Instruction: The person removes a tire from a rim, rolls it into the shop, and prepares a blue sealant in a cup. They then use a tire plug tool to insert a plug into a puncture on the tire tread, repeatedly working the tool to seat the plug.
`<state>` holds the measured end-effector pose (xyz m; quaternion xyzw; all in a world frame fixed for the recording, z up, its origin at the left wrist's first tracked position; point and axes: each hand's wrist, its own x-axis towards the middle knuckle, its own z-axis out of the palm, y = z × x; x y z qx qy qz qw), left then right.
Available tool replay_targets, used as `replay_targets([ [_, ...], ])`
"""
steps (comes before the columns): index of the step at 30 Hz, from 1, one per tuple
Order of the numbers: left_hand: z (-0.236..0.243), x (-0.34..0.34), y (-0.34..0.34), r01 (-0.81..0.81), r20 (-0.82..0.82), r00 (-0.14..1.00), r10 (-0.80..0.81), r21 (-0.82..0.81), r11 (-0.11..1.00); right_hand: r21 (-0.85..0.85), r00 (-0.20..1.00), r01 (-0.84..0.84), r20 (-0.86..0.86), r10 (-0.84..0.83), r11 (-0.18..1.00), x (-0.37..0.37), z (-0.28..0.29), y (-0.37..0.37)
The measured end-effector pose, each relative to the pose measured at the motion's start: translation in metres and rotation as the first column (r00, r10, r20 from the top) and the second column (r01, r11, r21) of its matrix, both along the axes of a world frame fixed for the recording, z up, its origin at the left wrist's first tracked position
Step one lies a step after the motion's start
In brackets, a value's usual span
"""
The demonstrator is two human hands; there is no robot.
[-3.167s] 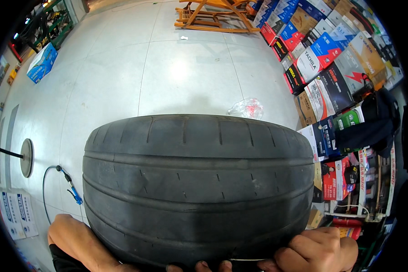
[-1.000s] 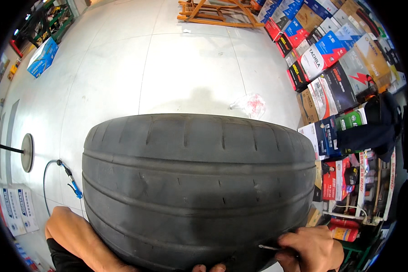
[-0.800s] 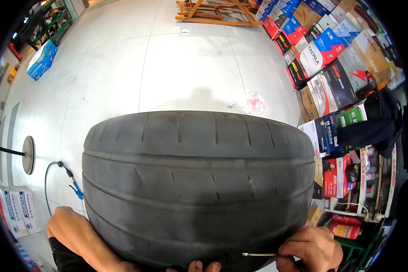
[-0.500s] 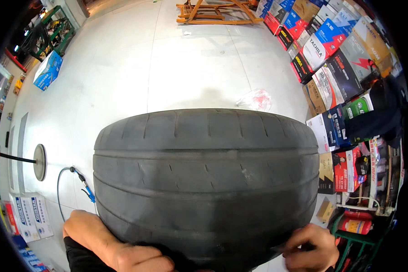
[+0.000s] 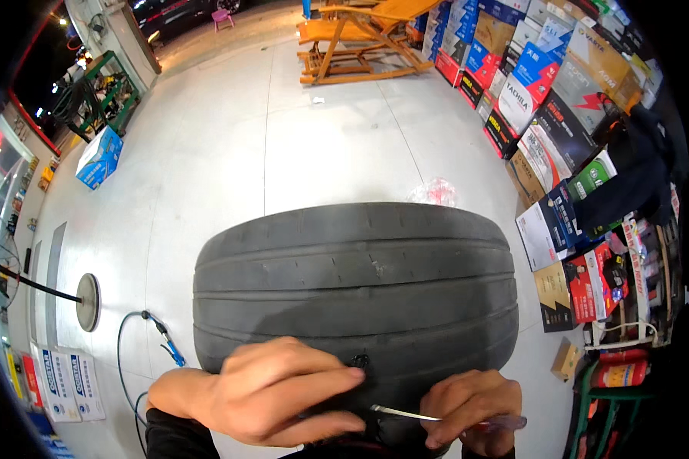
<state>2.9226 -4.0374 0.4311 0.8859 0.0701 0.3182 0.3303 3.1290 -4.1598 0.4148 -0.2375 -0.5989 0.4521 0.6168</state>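
A worn black tire point(image 5: 352, 306) stands upright in front of me, its grooved tread facing me. Over the lower left of the tread reaches my left hand point(image 5: 283, 394), thumb and fingers apart with nothing between them. By its index fingertip a small black lump point(image 5: 360, 361) shows on the tread; I cannot make out what it is. At the lower right, the fingers of my right hand point(image 5: 475, 409) close around a screwdriver point(image 5: 406, 414). Its metal shaft points left toward my left hand, and a see-through purplish handle sticks out at the right. The tire's lower part is hidden.
Stacked boxes point(image 5: 551, 145) line the right side, above a green metal rack point(image 5: 612, 413). A blue air hose nozzle point(image 5: 172, 352) lies on the floor left of the tire. Further left are a round-based stand point(image 5: 89, 302) and white boxes point(image 5: 65, 382). A wooden lounge chair point(image 5: 360, 46) stands ahead.
My left hand has risen from beside the tire's lower left onto its tread. My right hand has shifted left, and the screwdriver now shows plainly. The view has tilted up, showing more of the far room.
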Motion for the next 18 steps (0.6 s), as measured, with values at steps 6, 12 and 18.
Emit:
replay_targets([
  [6,-0.001,0.001,-0.009,0.249,0.047,0.968,-0.246,-0.067,0.966,-0.242,0.936,0.177,-0.258,-0.239,0.954,-0.024,0.007,-0.012],
  [12,0.0,-0.004,-0.026,0.344,0.069,0.933,-0.352,-0.449,0.824,-0.057,0.986,0.136,-0.084,-0.141,0.989,-0.025,-0.001,-0.013],
  [18,-0.008,-0.036,-0.012,0.204,-0.057,0.971,-0.233,-0.316,0.927,0.109,0.724,0.676,-0.281,-0.63,0.729,-0.045,-0.024,-0.002],
])
